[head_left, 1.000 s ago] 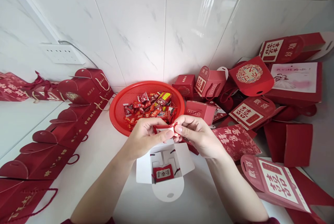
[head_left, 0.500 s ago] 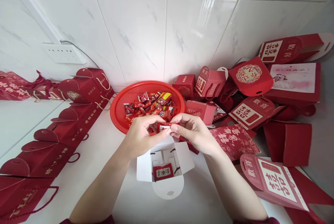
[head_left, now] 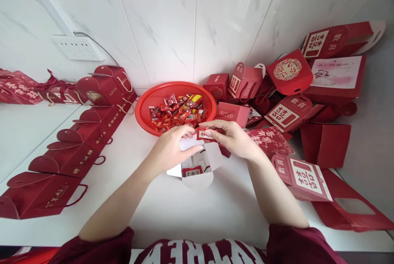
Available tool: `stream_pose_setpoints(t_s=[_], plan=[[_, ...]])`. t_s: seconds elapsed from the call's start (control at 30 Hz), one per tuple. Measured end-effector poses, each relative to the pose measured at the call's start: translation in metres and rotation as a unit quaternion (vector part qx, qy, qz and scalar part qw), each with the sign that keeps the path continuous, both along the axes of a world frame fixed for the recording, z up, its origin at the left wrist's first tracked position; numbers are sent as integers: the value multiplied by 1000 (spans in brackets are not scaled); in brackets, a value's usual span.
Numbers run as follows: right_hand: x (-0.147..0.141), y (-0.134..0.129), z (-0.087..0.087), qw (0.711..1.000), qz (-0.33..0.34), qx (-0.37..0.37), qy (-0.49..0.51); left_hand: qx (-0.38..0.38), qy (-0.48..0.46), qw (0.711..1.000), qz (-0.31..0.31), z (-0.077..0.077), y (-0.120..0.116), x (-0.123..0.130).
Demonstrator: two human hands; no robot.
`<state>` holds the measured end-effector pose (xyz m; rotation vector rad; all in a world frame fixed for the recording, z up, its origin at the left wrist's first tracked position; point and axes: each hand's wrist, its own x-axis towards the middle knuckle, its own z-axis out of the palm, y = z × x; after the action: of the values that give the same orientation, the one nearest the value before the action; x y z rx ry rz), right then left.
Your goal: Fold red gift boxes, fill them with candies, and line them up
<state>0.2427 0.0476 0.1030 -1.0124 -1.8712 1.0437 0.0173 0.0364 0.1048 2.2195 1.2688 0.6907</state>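
My right hand (head_left: 234,138) pinches a small red wrapped candy (head_left: 202,134) with a white label, above the back of an open gift box. My left hand (head_left: 172,145) is beside it, thumb spread away from the fingers, holding nothing that I can see. Below both hands stands the gift box (head_left: 197,181), its white inside showing and its flaps folded outward. A red wrapped candy (head_left: 191,172) with a pale label lies in it. Just behind the hands is a red plastic basket (head_left: 143,110), with several wrapped candies (head_left: 177,110) in it.
A row of closed dark red gift boxes (head_left: 89,136) with cord handles runs along the left. To the right, many red boxes (head_left: 281,112) lie in a loose pile. A white power strip (head_left: 78,47) is fixed to the tiled wall (head_left: 166,17).
My left hand has let go of the candy and its thumb has moved away; my right hand keeps hold of it. The view has tilted downward, bringing my shirt into sight.
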Motion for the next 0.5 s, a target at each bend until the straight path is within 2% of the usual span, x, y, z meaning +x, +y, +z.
stream_pose_setpoints(t_s=[0.13, 0.27, 0.4, 0.5], plan=[[6, -7, -7, 998, -22, 23, -55, 10, 72, 997, -22, -35, -22, -8], [-4, -13, -11, 993, -4, 45, -107, -26, 53, 998, -12, -63, -44, -8], [-17, -19, -13, 982, 28, 42, -181, -34, 34, 999, 8, -72, -61, -3], [-20, -25, -8, 975, 57, 67, -203, -50, 8, 998, 23, -76, -68, -2]])
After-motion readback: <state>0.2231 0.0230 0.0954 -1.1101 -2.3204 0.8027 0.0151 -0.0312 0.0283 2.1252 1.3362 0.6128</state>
